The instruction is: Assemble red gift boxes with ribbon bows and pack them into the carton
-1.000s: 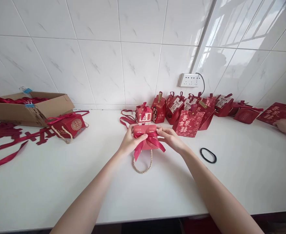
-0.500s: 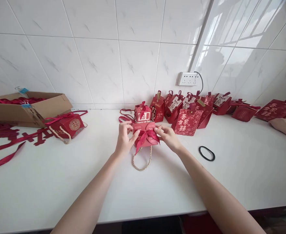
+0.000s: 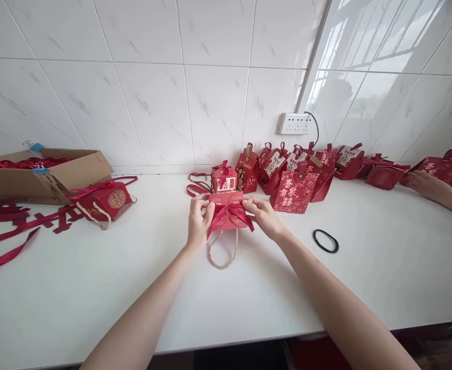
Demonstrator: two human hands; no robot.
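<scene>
A small red gift box (image 3: 229, 222) sits between my hands, with a dark red ribbon (image 3: 231, 208) tied in a bow across its face. Its twisted cream rope handle (image 3: 224, 267) loops down onto the white table. My left hand (image 3: 200, 221) grips the box's left side, thumb by the ribbon's left loop. On the right side, my right hand (image 3: 262, 215) pinches the ribbon's right loop against the box with thumb and forefinger. Just behind stands another red box (image 3: 226, 182) with a white printed label.
At left are an open cardboard box (image 3: 75, 174) of ribbons, a red box with rope handles (image 3: 108, 203) and loose ribbons (image 3: 10, 254). Several red gift bags (image 3: 293, 192) stand along the wall. A black hair tie (image 3: 326, 241) lies right; another person's hand (image 3: 428, 185) touches a red bag.
My left thumb has shifted up slightly and the ribbon's left tail now hangs further left. The other person's hand has reached left over the red bag.
</scene>
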